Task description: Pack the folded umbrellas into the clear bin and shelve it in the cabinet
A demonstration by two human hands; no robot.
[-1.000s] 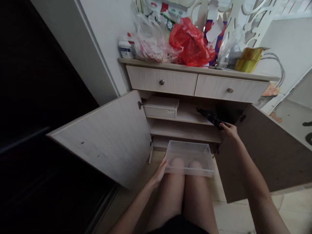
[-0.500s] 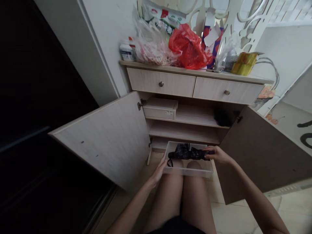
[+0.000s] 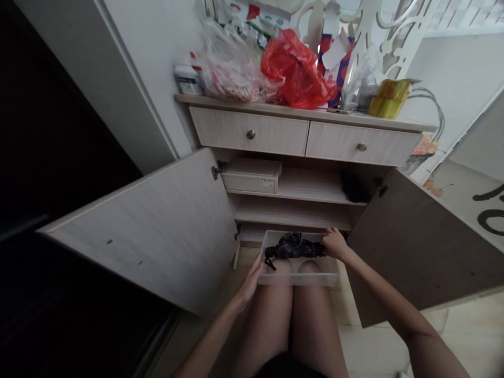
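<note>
A clear plastic bin (image 3: pixel 298 279) rests on my knees in front of an open wooden cabinet. My left hand (image 3: pixel 252 277) grips the bin's left side. A folded dark plaid umbrella (image 3: pixel 293 246) lies inside the bin, toward its far edge. My right hand (image 3: pixel 334 243) is closed on the umbrella's right end, at the bin's far right corner.
The cabinet's left door (image 3: pixel 157 231) and right door (image 3: pixel 417 247) swing wide open on either side of me. A white box (image 3: pixel 252 176) and a dark object (image 3: pixel 354 188) sit on the upper shelf. Plastic bags, among them a red one (image 3: pixel 293 71), crowd the cabinet top above two drawers.
My right hand took the umbrella from the right of the upper shelf and brought it down into the bin. The left hand stayed on the bin.
</note>
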